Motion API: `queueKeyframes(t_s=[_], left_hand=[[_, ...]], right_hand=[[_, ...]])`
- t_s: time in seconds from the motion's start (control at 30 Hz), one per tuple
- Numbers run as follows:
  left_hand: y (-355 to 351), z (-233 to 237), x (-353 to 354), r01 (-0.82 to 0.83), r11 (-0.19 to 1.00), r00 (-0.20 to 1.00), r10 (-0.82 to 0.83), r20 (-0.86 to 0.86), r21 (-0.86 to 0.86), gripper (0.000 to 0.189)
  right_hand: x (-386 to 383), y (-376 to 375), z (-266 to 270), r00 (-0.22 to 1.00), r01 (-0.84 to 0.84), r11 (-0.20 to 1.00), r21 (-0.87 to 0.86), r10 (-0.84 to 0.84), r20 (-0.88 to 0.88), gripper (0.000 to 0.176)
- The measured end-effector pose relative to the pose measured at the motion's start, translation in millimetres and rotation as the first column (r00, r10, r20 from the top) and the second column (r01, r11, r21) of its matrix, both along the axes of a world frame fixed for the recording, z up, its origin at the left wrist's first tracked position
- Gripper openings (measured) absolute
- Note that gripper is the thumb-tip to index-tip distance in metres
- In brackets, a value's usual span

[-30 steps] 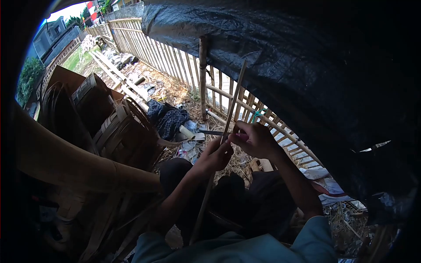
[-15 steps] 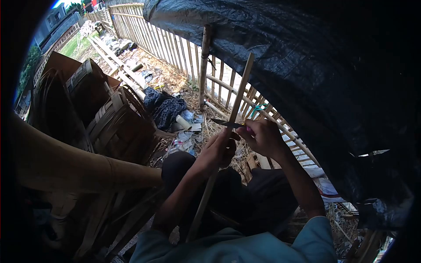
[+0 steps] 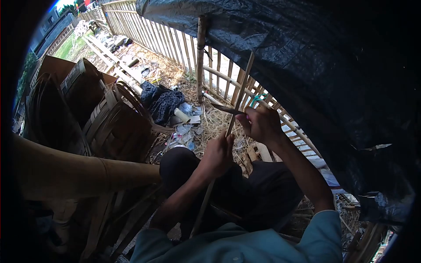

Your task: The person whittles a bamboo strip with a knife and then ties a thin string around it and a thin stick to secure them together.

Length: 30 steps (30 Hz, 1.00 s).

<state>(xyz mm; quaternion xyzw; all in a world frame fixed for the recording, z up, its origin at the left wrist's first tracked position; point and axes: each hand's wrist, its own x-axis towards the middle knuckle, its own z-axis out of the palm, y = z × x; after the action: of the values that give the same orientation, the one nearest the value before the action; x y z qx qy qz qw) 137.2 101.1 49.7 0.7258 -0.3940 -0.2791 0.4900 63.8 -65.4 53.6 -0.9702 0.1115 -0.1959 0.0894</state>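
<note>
A long thin bamboo strip [image 3: 246, 78] runs slantwise from my lap up past both hands. My left hand [image 3: 217, 155] is closed around it at about its middle. Above that, my right hand [image 3: 262, 122] is closed on the handle of a knife [image 3: 224, 108]. Its dark blade lies across the strip and points left. A bit of pink shows at the handle, and the fingers hide most of the rest. The strip's lower end reaches down against my shirt.
Woven bamboo baskets [image 3: 116, 118] stand at the left, behind a thick bamboo pole [image 3: 87, 170]. A bamboo fence [image 3: 164, 48] runs along the back. Black plastic sheeting [image 3: 315, 83] hangs at the right. A dark plastic bag [image 3: 164, 103] and litter lie on the ground.
The knife and my right hand have moved up along the strip, away from my left hand, which sits a little lower. The strip has turned edge-on and looks narrower.
</note>
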Motion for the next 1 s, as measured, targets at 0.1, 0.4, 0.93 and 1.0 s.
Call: queueKeyframes(t_s=[0.1,0.4,0.93,1.0], left_hand=[[-2,-10,0,-0.029,1.000,0.999,0.028,0.046,0.006,0.025],[-9,-12,-5,-0.030,0.997,0.998,0.026,0.060,0.066,0.026],[-6,-10,-6,-0.017,1.000,1.000,0.017,0.023,-0.022,0.029],[-6,-13,-11,-0.038,0.999,0.998,0.040,0.057,-0.026,0.023]], right_hand=[[7,-12,1,0.999,-0.006,1.000,-0.019,0.007,0.051,0.048],[12,-34,4,0.985,0.170,0.985,0.033,-0.171,0.018,0.042],[-2,-14,-6,0.993,-0.113,0.993,0.014,0.113,0.033,0.056],[4,-45,8,0.992,0.117,0.993,0.025,-0.118,0.039,0.049]])
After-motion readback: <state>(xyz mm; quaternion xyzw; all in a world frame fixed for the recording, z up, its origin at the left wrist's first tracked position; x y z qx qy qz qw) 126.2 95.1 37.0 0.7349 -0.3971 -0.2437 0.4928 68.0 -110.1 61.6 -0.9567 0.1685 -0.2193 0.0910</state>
